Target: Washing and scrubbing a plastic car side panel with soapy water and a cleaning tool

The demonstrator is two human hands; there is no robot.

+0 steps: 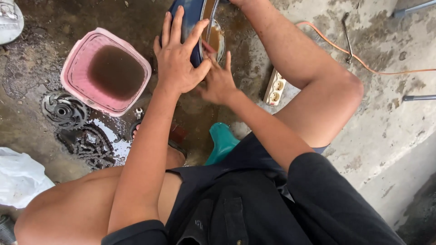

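Blue curved panel [190, 27], wet with brown liquid, stood on the concrete floor [386, 118] between my knees. My left hand [178, 59] lay spread flat against its outer face; my right hand [218, 81] pressed open fingers to its lower edge. Left of it sat a pink basin [72, 86] of brown liquid, beside a drive chain [88, 145] and sprocket [63, 110]. A white power strip [274, 87] and orange cable [345, 50] lay to the right.

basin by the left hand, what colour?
Pink basin, holding brown liquid; head view, beside the left hand.
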